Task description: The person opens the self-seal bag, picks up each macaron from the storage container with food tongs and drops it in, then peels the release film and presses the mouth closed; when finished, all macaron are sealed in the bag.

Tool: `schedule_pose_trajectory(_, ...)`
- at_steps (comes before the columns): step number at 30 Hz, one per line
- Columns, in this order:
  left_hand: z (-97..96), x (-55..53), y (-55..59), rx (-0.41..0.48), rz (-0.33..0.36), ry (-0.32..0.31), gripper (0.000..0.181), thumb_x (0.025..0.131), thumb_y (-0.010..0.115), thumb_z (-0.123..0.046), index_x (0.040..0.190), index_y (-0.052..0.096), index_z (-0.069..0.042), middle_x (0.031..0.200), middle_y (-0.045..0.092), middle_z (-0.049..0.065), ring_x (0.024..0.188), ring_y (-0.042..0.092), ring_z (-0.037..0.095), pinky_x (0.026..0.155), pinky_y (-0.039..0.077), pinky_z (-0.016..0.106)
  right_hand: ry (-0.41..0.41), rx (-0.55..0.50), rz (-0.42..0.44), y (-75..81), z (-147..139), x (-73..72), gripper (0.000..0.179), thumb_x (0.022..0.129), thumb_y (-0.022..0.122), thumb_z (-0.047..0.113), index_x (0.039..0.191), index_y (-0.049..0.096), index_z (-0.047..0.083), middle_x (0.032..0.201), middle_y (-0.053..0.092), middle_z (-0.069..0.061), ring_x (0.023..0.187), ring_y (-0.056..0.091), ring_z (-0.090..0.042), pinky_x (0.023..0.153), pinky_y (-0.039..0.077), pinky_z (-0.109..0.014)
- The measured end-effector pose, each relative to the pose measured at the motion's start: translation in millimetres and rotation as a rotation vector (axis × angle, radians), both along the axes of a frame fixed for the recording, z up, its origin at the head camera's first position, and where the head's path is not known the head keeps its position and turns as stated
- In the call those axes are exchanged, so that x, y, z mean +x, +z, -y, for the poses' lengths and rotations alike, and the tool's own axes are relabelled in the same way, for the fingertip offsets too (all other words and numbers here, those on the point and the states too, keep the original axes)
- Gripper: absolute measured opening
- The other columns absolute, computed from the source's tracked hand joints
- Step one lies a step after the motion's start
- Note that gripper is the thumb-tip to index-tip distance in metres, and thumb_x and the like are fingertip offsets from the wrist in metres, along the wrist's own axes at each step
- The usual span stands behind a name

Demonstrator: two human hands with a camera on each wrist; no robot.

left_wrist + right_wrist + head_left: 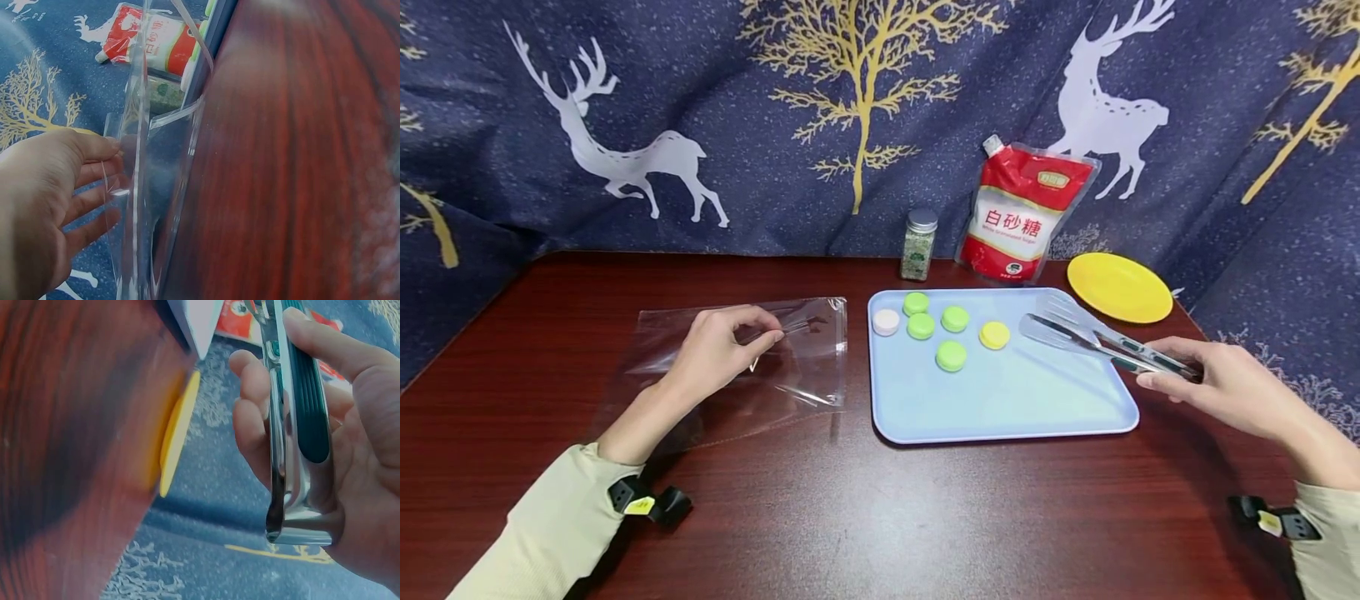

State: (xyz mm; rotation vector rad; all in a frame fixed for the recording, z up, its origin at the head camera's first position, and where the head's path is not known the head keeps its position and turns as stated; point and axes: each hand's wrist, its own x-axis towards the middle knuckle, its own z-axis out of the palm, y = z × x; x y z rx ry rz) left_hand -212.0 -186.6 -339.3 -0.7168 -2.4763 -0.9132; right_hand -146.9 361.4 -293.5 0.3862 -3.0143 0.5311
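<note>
In the head view my left hand (718, 346) pinches a clear plastic bag (808, 367) near its middle, thumb against fingertips. The bag lies spread on the table, left of a light blue tray (1000, 408). In the left wrist view the thin film runs past the fingertips. My right hand (1232, 385) grips metal tongs (309, 403) with dark green handle inserts. Their clear, spatula-like ends are spread apart over the tray's right side, with nothing between them. Several green macarons (951, 356), one yellow macaron (995, 335) and one pale pink macaron (886, 322) sit on the tray's left half.
Behind the tray stand a spice jar (918, 244) with a silver lid and a red-and-white sugar pouch (1018, 217). A yellow plate (1120, 287) lies at the back right of the dark wooden table (820, 517). Patterned blue cloth (760, 225) hangs along the back.
</note>
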Motion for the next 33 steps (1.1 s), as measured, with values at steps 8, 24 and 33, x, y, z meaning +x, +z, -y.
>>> schedule_pose_trajectory(8,-0.5,0.0,-0.2,0.005,0.017,-0.018,0.003,0.083,0.071,-0.013,0.086,0.07,-0.012,0.078,0.067,-0.005,0.037,0.051,0.002,0.05,0.041,0.018,0.093,-0.031,-0.068,-8.7,9,-2.8,0.031,0.08,0.075,0.022,0.105,0.059,0.013,0.083,0.064,0.004,0.062,0.051,-0.005,0.056,0.036,-0.021)
schedule_pose_trajectory(24,-1.4,-2.2,0.0,-0.015,-0.023,-0.01,0.004,0.081,0.072,-0.012,0.085,0.071,-0.014,0.078,0.067,-0.005,0.04,0.047,0.006,0.06,0.043,0.033,0.179,-0.004,-0.237,-21.6,22,-11.7,0.035,0.072,0.08,0.019,0.103,0.066,0.01,0.074,0.059,0.008,0.055,0.038,-0.002,0.049,0.028,-0.019)
schedule_pose_trajectory(33,0.3,-1.7,-1.7,-0.021,-0.022,-0.006,0.006,0.08,0.073,-0.012,0.086,0.071,-0.013,0.079,0.067,-0.004,0.045,0.049,0.008,0.061,0.043,0.033,0.237,-0.036,-0.278,-25.0,29,-14.5,0.031,0.071,0.08,0.014,0.099,0.071,0.003,0.054,0.038,0.02,0.047,0.024,0.003,0.041,0.021,-0.018)
